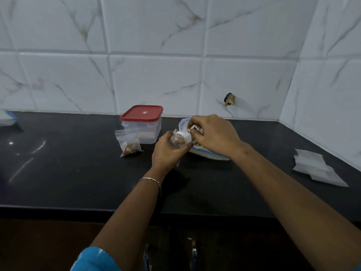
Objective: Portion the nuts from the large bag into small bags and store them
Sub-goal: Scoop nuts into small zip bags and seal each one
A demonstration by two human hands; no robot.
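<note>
1. Nuts lie in the big bag, which rests on the dark surface near the tiled wall; a few more show inside the small bag just in front of it.
2. Your left grip is curled round the small bag, holding it upright; your right grip pinches its top edge, above the big bag.
3. A filled bag stands just before the red-lidded box; empty bags lie well apart at your right.

Thin silver bracelet on left wrist, blue sleeve, bare forearms
</note>
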